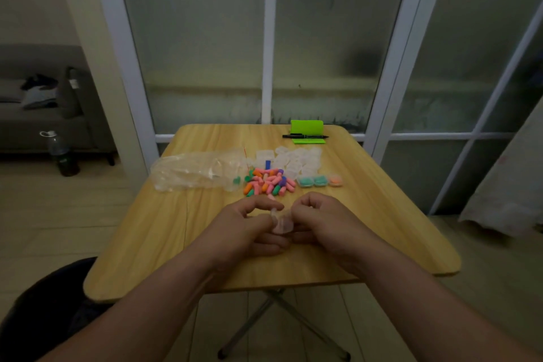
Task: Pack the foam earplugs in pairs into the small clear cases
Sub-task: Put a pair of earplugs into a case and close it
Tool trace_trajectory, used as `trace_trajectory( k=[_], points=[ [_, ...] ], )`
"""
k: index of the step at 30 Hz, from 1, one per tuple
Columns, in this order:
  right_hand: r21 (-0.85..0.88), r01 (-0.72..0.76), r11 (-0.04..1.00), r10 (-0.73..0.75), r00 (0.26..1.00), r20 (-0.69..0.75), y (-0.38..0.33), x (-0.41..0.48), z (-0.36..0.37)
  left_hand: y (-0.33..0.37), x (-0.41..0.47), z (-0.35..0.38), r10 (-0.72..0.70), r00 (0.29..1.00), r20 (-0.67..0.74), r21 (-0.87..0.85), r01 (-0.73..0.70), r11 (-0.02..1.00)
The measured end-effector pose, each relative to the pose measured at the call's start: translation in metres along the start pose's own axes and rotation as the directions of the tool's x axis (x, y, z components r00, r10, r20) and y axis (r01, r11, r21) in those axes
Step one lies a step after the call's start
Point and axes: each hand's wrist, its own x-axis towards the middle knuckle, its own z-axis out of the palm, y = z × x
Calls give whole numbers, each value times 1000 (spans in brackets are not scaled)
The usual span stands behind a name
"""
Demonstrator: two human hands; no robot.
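A small clear case [282, 223] sits between my two hands over the near middle of the wooden table [367, 214]. My left hand [249, 226] pinches its left side, and my right hand [320, 220] grips its right side with curled fingers. Something pale pink shows inside the case. Beyond my hands lies a heap of loose foam earplugs [269, 182] in pink, orange, green and purple. Three filled cases [318, 181] stand in a row to its right, two with teal plugs and one with orange. A cluster of empty clear cases [296, 159] lies behind them.
A crumpled clear plastic bag [194, 172] lies left of the earplugs. A green notepad [307, 132] with a black marker [305, 136] sits at the table's far edge. Glass doors stand behind the table; a sofa and a bottle [63, 154] are on the left.
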Motion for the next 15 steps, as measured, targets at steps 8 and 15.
trace_trajectory(
  k=[8, 15],
  points=[
    [-396, 65, 916, -115, 988, -105, 1, 2, -2, -2, 2, -3, -149, 989, 20, -189, 150, 970],
    [-465, 286, 838, -315, 949, 15, -1, 13, 2, -6, -1, 3, -185, 954, 235, -168, 227, 959]
  ],
)
